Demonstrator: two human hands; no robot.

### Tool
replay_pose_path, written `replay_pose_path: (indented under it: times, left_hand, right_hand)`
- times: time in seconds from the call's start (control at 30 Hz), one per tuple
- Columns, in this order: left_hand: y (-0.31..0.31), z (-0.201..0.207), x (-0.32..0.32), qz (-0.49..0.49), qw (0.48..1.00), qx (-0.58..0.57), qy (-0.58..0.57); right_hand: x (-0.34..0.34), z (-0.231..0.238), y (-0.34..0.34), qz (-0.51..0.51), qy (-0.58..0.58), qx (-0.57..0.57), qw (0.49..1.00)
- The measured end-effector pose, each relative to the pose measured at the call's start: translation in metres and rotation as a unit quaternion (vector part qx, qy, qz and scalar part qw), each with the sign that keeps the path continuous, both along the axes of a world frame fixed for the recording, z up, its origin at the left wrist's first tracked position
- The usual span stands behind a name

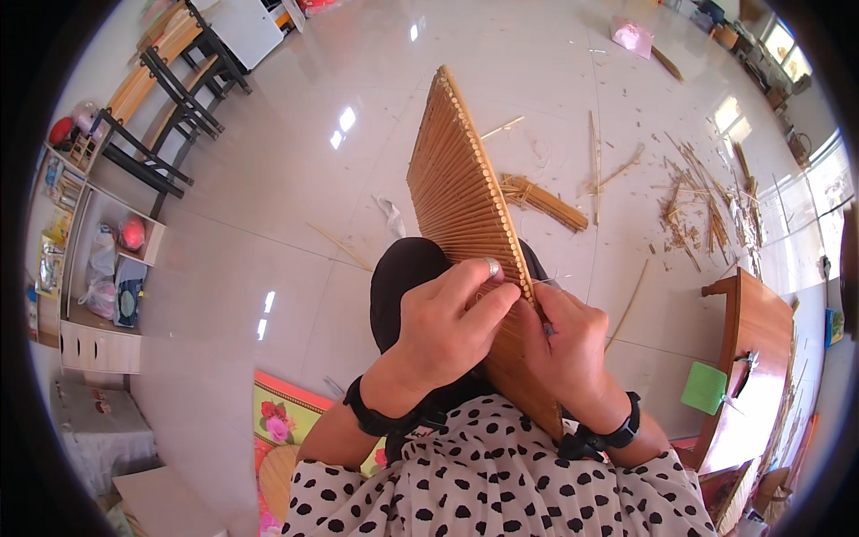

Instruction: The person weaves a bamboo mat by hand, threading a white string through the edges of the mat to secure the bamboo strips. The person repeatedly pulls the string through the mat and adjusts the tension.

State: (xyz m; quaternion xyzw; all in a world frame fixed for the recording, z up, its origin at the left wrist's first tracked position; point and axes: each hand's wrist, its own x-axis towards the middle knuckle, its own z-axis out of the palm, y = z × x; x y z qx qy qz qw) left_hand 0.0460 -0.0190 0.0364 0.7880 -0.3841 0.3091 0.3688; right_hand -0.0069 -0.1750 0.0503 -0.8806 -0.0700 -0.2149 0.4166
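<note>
Edge-binding, seemingly | left hand [447,318] and right hand [571,340] pinched nearly closed on stalk panel [456,170], pointing twelve o'clock | next likely needed steady tension!

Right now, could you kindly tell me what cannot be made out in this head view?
In the head view:
What the left hand may be pinching: hidden by the hand itself.
What the right hand may be pinching: covered by its own thumb and fingers.
The right face of the stalk panel: turned away.
The rest of the polka-dotted garment: cut off by the lower edge.
</note>
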Motion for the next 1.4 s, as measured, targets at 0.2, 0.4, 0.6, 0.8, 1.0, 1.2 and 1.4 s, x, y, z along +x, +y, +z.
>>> replay_pose_path:
  times: [0.2, 0.4, 0.6, 0.8, 1.0, 1.2, 1.4]
  left_hand:
    - [-0.004, 0.003, -0.001, 0.045, 0.999, -0.011, -0.006]
    - [0.002, 0.003, -0.002, 0.079, 0.997, 0.018, -0.013]
    - [0.009, 0.013, -0.007, 0.109, 0.986, 0.124, -0.015]
    - [0.035, 0.025, -0.008, 0.109, 0.986, 0.104, 0.077]
    - [0.024, 0.024, -0.010, 0.049, 0.989, -0.097, 0.096]
    - [-0.007, -0.001, -0.012, 0.045, 0.991, -0.072, 0.099]
    - [-0.016, -0.010, -0.004, 0.089, 0.995, -0.001, -0.033]
  right_hand:
    - [0.004, 0.001, 0.007, -0.011, 0.011, 0.052, 0.999]
    - [0.007, 0.002, 0.012, -0.031, 0.015, 0.034, 0.999]
    - [0.009, 0.006, 0.016, -0.054, -0.041, -0.040, 0.997]
    - [0.009, -0.002, -0.003, -0.081, -0.028, -0.029, 0.996]
    - [0.009, -0.002, 0.000, -0.059, -0.037, -0.015, 0.997]
    - [0.010, -0.006, -0.004, -0.048, -0.038, -0.018, 0.998]
    - [0.010, -0.006, -0.005, -0.050, -0.040, -0.022, 0.998]
